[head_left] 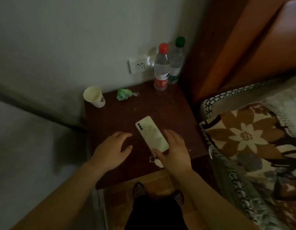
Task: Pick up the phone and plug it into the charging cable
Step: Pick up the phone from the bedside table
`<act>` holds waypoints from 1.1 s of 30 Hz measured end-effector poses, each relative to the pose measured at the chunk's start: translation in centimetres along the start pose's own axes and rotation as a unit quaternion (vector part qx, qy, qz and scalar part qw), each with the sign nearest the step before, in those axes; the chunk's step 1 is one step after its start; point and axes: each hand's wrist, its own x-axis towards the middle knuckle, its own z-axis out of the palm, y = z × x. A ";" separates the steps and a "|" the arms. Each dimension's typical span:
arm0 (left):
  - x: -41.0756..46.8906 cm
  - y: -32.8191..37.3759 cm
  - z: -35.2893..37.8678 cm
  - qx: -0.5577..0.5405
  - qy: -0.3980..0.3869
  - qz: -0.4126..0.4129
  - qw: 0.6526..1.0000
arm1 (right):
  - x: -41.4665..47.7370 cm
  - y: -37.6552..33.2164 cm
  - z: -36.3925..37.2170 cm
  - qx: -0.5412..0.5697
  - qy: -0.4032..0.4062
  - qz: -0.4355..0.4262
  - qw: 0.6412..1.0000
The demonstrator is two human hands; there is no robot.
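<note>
Since the phone lies face-down and flat on the dark surface, rigid, light and likely slick-backed, I would pinch its long edges; right hand open at its near end, left hand open beside it.

Dark wood, clear plastic, paper and patterned cloth in dim light.
The bedside table at centre is dark wood, dull and speckled with dust. The phone has a smooth, pale, faintly glossy back. Two bottles in the upper middle are clear shiny plastic. The cup looks like matt paper. At right, the blanket is soft flowered cloth.
</note>
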 end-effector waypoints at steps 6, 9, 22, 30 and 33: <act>3.1 -3.3 3.3 -0.024 -0.019 -0.046 0.998 | 3.6 2.5 7.0 -0.053 -0.034 0.097 0.993; 3.4 -4.3 4.0 -0.046 -0.021 -0.052 0.997 | 4.1 3.0 9.2 -0.078 -0.018 0.120 0.990; 2.7 -5.0 4.9 -0.068 -0.034 -0.050 0.996 | 4.1 3.7 9.5 -0.057 0.027 0.132 0.989; 1.2 -3.2 3.1 -0.069 -0.038 -0.012 0.997 | 1.2 3.7 6.4 0.014 0.014 0.114 0.993; 0.0 -1.7 2.2 -0.057 -0.042 0.013 0.997 | -1.1 2.9 3.9 0.031 0.016 0.127 0.991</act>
